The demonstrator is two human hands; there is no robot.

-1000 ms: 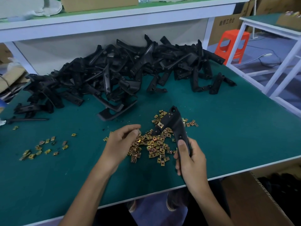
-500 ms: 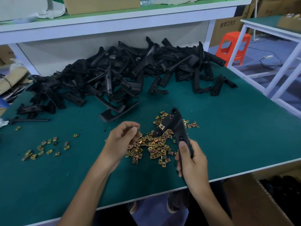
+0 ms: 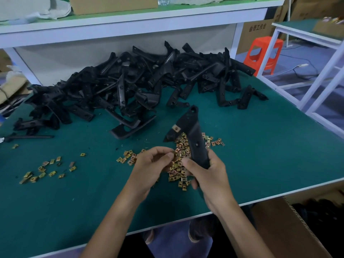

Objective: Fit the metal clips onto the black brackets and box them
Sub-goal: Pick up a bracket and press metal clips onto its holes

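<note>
Right hand (image 3: 210,175) grips the bracket (image 3: 193,131) by its near end, tilted up over the clips (image 3: 181,178) on the table (image 3: 260,155). Left hand (image 3: 149,168) pinches what looks like one clip. Prob. best: square the slot w/ a bare tab, push till seated. Far-right carton (image 3: 257,27) reads approx. 工作台; the rest is unclear.

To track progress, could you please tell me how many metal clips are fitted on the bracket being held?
1: a clip sits on the short arm of the bracket held in the right hand; the hand may hide more.
</note>
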